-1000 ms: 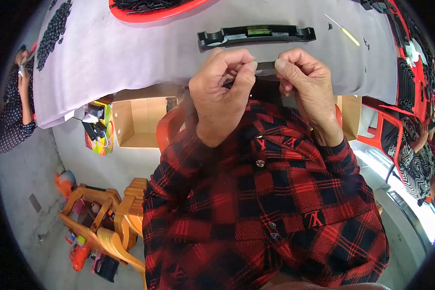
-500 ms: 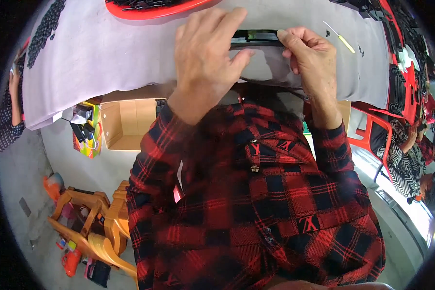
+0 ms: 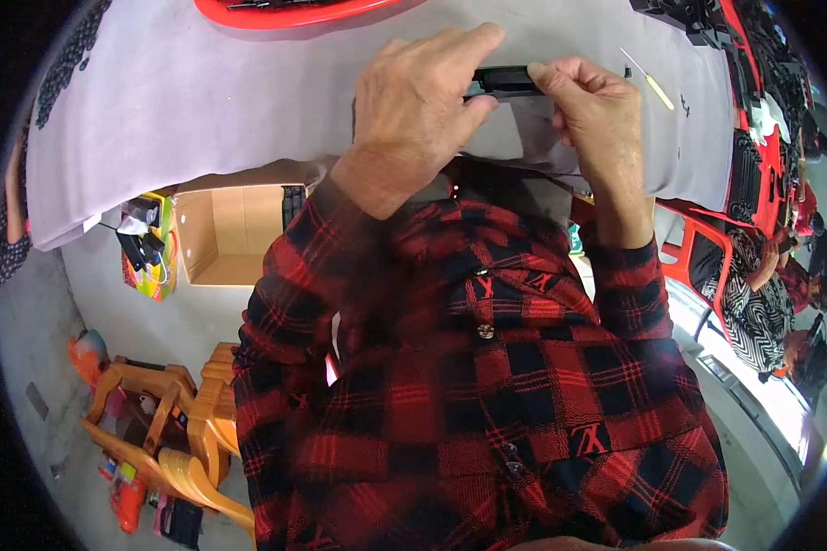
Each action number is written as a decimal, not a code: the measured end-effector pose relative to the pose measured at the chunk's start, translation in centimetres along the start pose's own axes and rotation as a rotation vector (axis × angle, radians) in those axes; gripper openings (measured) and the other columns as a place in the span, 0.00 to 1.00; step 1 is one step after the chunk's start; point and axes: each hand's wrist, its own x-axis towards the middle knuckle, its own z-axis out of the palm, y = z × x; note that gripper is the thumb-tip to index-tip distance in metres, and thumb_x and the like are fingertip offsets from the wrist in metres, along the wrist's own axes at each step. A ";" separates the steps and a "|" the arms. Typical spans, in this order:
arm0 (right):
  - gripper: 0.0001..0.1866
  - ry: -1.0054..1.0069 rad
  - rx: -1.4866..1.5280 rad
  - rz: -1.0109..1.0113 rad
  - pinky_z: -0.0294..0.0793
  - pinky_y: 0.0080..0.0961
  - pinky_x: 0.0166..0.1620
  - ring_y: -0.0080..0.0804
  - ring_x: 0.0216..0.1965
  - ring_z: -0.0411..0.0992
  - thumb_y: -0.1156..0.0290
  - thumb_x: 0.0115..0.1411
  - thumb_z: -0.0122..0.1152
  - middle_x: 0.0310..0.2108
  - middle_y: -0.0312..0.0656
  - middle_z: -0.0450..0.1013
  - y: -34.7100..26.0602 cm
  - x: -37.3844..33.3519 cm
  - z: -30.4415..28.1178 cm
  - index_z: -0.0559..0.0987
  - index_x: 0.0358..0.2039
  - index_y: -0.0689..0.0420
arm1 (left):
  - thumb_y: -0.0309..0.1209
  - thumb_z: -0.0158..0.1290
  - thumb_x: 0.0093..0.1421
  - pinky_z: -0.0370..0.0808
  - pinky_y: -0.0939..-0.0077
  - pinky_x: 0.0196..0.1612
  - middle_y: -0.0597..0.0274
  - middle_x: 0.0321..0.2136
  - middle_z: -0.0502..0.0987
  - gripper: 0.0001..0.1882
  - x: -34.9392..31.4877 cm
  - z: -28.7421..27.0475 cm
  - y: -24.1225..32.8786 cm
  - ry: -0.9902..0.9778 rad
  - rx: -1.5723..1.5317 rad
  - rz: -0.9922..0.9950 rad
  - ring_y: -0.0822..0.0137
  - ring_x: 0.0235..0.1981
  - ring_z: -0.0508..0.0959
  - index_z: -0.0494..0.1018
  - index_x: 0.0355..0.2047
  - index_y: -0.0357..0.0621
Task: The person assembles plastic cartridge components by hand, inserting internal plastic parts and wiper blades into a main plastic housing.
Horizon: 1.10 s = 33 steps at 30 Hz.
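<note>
A narrow, glossy black plastic strip lies across the front part of the cloth-covered table, between my two hands. Its right end is pinched between the thumb and fingers of my right hand. My left hand is over the strip's left part, fingers stretched out and thumb apart, and hides much of it. Whether the left fingers touch the strip cannot be seen. Right of my right hand lies a thin tool with a yellow handle and a metal shaft. A small black piece sits beside it.
A red tray of black parts stands at the far side. Small black pieces are heaped far left; more black parts line the right. Below the table are an open cardboard box and wooden chair. People sit at both sides.
My left hand has moved rightward along the strip, covering more of it. The strip looks darker, with its shine changed. My right hand keeps its pinch, and the whole view has shifted slightly.
</note>
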 end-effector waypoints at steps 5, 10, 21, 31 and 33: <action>0.10 -0.043 0.017 0.097 0.63 0.12 0.19 0.12 0.18 0.66 0.65 0.58 0.68 0.18 0.28 0.71 -1.1 -0.6 -0.5 0.83 0.29 0.59 | 0.28 0.67 0.42 0.75 0.63 0.39 0.57 0.33 0.80 0.32 -0.4 0.4 0.2 0.016 -0.024 0.002 0.54 0.34 0.80 0.75 0.51 0.48; 0.10 -0.012 -0.049 0.059 0.63 0.14 0.19 0.13 0.17 0.66 0.65 0.58 0.67 0.16 0.29 0.71 -0.6 -0.6 0.0 0.83 0.28 0.60 | 0.25 0.68 0.40 0.76 0.64 0.37 0.58 0.32 0.79 0.33 -0.7 0.9 0.1 0.029 -0.080 0.001 0.55 0.33 0.80 0.75 0.51 0.47; 0.11 0.037 -0.123 -0.025 0.64 0.15 0.19 0.14 0.16 0.66 0.65 0.59 0.67 0.15 0.31 0.71 -0.2 -0.3 0.3 0.82 0.27 0.62 | 0.23 0.65 0.43 0.73 0.58 0.34 0.56 0.31 0.75 0.31 -1.1 1.0 -0.6 0.071 -0.240 0.020 0.50 0.32 0.77 0.71 0.50 0.44; 0.09 0.015 0.054 0.090 0.60 0.12 0.19 0.12 0.16 0.63 0.66 0.59 0.67 0.18 0.28 0.70 -0.9 -0.7 -0.1 0.82 0.29 0.59 | 0.21 0.64 0.44 0.74 0.58 0.34 0.55 0.31 0.74 0.30 -1.1 0.3 -0.4 0.058 -0.308 0.014 0.51 0.34 0.77 0.70 0.50 0.44; 0.09 0.011 0.032 0.084 0.60 0.12 0.19 0.12 0.17 0.63 0.66 0.59 0.67 0.18 0.27 0.70 -1.0 -0.8 0.0 0.82 0.29 0.59 | 0.21 0.64 0.44 0.74 0.58 0.34 0.55 0.31 0.74 0.30 -1.1 0.5 -0.5 0.055 -0.301 0.016 0.51 0.34 0.76 0.70 0.50 0.44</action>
